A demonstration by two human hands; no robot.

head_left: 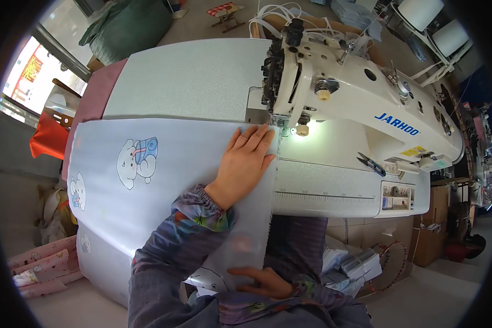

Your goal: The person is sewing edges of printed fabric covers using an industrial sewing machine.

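Observation:
A large pale grey-blue cloth point(191, 147) printed with white cartoon puppies spreads over the sewing table and hangs toward my lap. My left hand point(241, 167) lies flat on it, palm down, near its right edge. The fingertips rest just short of the presser foot point(280, 121) of a white sewing machine point(361, 76), whose lamp is lit. Lower, at my lap, my right hand point(265, 282) touches the hanging part of the cloth with its fingers stretched leftward and apart. Part of that hand is hidden by its sleeve.
Black thread snips point(372, 164) lie on the machine bed, above a small parts tray point(397, 197). White thread cones point(421, 13) stand at the back right. A green sack point(128, 33) sits back left. Folded pale cloth bundles point(355, 268) are below the table's right side.

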